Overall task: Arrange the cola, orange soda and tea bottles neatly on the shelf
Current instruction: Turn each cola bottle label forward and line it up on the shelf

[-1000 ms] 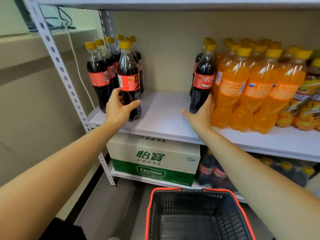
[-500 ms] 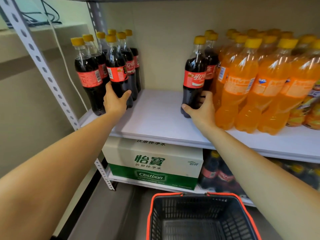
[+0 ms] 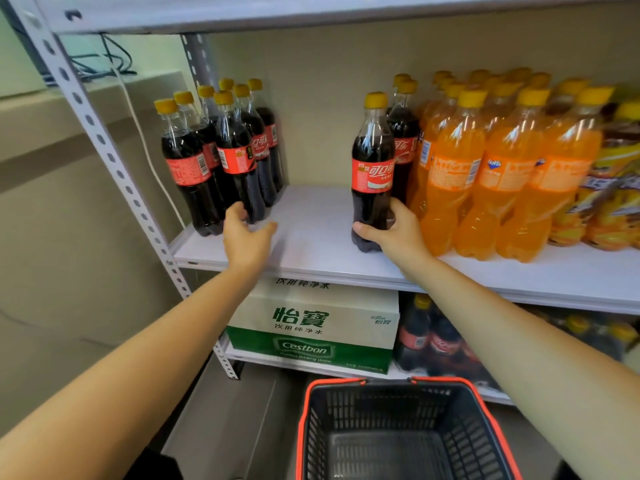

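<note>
Several cola bottles (image 3: 221, 157) with yellow caps stand grouped at the left end of the white shelf (image 3: 311, 216). My left hand (image 3: 247, 237) hovers just in front of them with relaxed fingers, holding nothing. My right hand (image 3: 394, 233) grips the lower part of a single cola bottle (image 3: 372, 174), upright near the middle of the shelf. Another cola bottle (image 3: 403, 140) stands behind it. Rows of orange soda bottles (image 3: 498, 171) fill the shelf to the right. Tea bottles (image 3: 613, 181) with yellow labels show at the far right edge.
A perforated metal upright (image 3: 114, 161) frames the shelf's left side, and another shelf board (image 3: 311, 12) runs overhead. Below sit a green and white water carton (image 3: 311, 323) and more cola bottles (image 3: 433, 341). A black basket (image 3: 401, 431) with orange rim stands on the floor.
My left hand has let go of the front cola bottle in the left group and drawn back. My right hand has closed round the single cola bottle and slid it left, away from the orange sodas.
</note>
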